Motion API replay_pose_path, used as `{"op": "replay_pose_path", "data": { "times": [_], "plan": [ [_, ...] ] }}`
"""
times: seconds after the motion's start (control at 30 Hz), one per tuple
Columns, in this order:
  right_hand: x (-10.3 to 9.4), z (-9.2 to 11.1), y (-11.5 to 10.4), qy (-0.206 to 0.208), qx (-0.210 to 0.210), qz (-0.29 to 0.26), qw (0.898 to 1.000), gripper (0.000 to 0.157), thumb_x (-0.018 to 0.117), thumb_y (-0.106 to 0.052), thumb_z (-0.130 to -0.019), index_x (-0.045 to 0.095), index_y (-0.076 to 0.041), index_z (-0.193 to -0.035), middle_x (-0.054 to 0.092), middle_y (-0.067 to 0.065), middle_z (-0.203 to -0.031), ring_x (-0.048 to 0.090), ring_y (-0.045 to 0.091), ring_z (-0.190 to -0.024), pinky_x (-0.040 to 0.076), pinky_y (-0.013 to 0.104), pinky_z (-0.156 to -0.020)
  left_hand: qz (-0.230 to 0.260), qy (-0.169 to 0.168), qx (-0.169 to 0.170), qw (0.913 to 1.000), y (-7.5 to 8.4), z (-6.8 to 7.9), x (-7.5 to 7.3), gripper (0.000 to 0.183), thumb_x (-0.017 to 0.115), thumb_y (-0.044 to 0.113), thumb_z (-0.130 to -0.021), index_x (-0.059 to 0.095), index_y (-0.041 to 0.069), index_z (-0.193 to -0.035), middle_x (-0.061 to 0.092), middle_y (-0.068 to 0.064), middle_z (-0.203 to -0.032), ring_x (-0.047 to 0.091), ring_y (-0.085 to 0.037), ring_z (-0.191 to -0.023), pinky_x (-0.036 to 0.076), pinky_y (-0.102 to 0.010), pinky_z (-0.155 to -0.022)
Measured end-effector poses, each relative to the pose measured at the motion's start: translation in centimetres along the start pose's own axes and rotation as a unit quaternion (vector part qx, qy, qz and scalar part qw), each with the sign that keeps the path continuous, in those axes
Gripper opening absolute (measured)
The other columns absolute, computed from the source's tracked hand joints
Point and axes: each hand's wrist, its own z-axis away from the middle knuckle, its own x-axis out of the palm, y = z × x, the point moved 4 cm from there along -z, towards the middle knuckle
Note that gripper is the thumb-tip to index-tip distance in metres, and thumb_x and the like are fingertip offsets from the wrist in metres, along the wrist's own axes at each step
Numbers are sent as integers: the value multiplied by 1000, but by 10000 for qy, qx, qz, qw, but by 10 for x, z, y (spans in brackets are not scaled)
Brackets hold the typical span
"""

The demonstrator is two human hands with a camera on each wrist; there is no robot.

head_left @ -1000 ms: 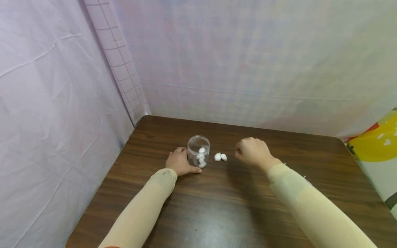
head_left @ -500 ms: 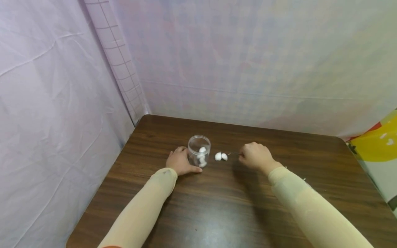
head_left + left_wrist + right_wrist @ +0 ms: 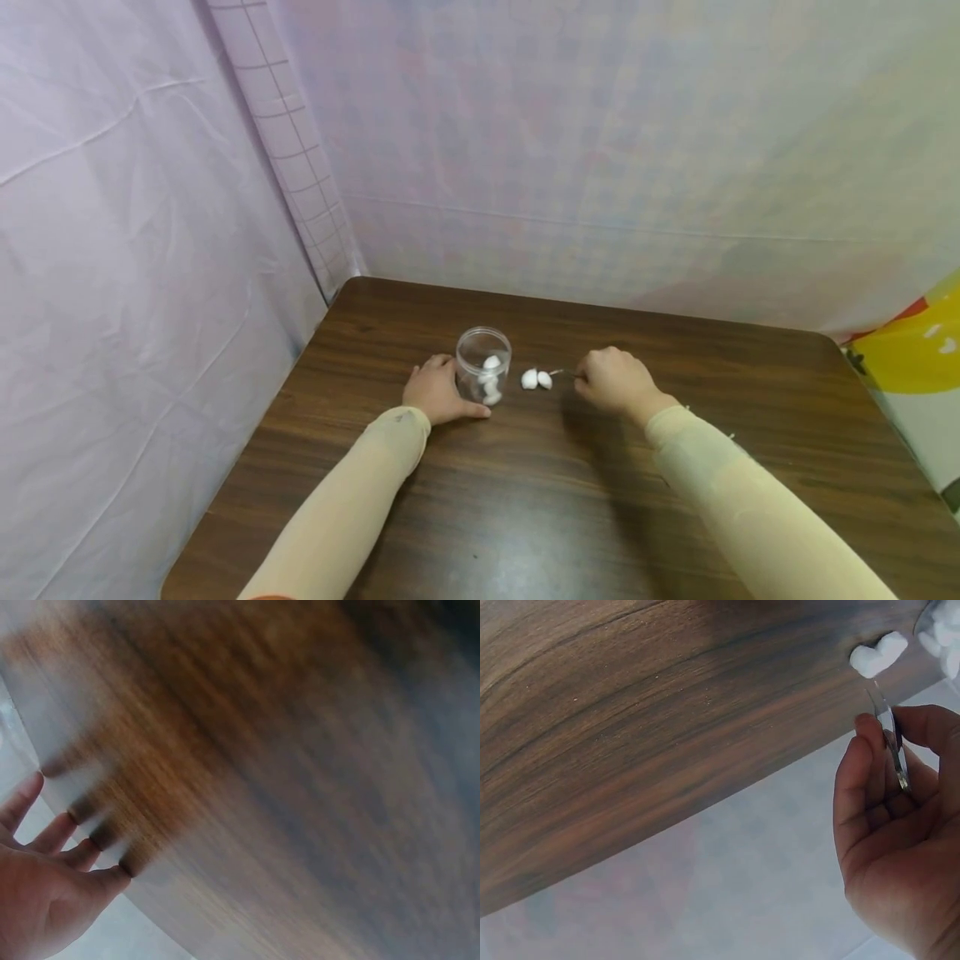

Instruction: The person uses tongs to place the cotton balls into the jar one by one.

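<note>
My left hand (image 3: 437, 393) holds a clear round jar (image 3: 471, 354) by its left side, thumb in front and fingers behind. Inside the jar lie several white cotton balls (image 3: 491, 383). In the left wrist view the fingers (image 3: 52, 834) show, fingertips at the table surface. My right hand (image 3: 617, 382) pinches thin metal tweezers (image 3: 887, 731) between thumb and fingers; their tips stand slightly apart and point at two cotton balls. These two, a left one (image 3: 529, 379) and a right one (image 3: 545, 381), lie side by side on the table, right of the jar.
The brown wood-grain table (image 3: 480, 500) has rounded back corners and meets a pale checked cloth (image 3: 570, 167) behind. A white cloth (image 3: 135, 292) hangs along the left. Beyond the right edge is a shiny yellow balloon-like object (image 3: 918, 354).
My right hand moved slightly right, then back a little left; the tweezer tips now reach close to the right cotton ball. The left hand and jar have stayed put.
</note>
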Motion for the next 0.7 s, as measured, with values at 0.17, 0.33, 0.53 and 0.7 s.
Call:
{"op": "replay_pose_path", "data": {
  "times": [0.17, 0.33, 0.53, 0.7],
  "plan": [
    [3, -1, -1, -131, 30, -26, 9999, 31, 64, -15, -82, 52, -19, -54, 48, -4, -56, 46, 17, -52, 41, 38, -46, -50, 0, 0, 10000, 0, 1, 0, 105, 80, 75, -60, 57, 10, -139, 49, -10, -145, 42, -29, -136, 24, -58, -115],
    [6, 0, -3, -203, 12, -107, 9997, 35, 63, -14, -83, 46, -19, -52, 44, -5, -53, 42, 14, -49, 37, 34, -45, -20, 11, 15, 10000, 1, 1, 0, 105, 80, 75, -60, 56, 10, -139, 50, -11, -145, 42, -29, -136, 24, -58, -115],
    [10, 2, -4, -272, -5, -221, 9994, 41, 63, -12, -84, 39, -20, -52, 36, -7, -50, 34, 11, -46, 31, 29, -43, -34, -13, 33, 10000, 1, 1, 1, 106, 80, 75, -61, 55, 10, -141, 50, -11, -145, 42, -29, -136, 24, -59, -115],
    [11, 2, -4, -296, 24, -225, 9993, 42, 63, -11, -84, 36, -20, -52, 34, -7, -50, 33, 11, -46, 30, 29, -43, -47, -18, 23, 10000, 3, 1, 1, 107, 80, 75, -61, 55, 10, -141, 50, -11, -145, 42, -29, -136, 24, -58, -115]
  ]
}}
